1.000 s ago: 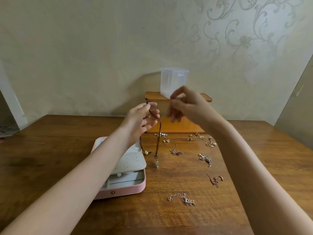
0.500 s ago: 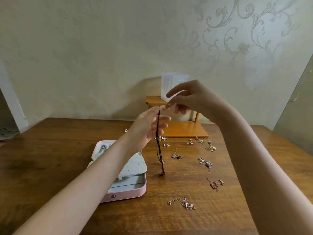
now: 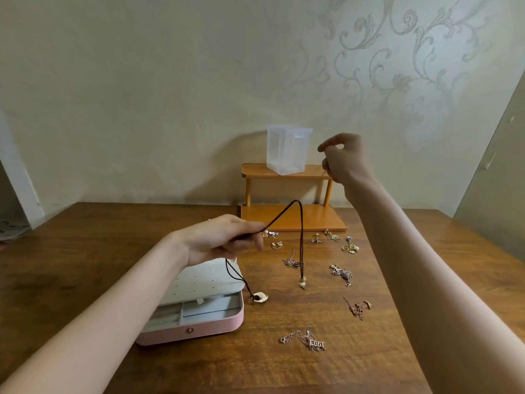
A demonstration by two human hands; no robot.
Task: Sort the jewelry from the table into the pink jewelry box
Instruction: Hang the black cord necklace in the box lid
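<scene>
**Cord necklace held above the table**

At lower left the pink jewelry box [image 3: 196,331] lies open on the table [image 3: 85,251]. My left hand [image 3: 218,241] pinches the dark cord necklace [image 3: 284,216] at centre. Loose chains [image 3: 341,274] lie to its right. Upper right, before the wooden shelf [image 3: 292,217], my right hand [image 3: 345,159] is curled; I cannot tell what it holds.

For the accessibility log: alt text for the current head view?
The left hand pinches a dark cord necklace above an open pink jewelry box, its pendants dangling at the wooden table. The right hand is raised with curled fingers near a clear container on a small wooden shelf. Gold jewelry pieces lie scattered on the table.
</scene>
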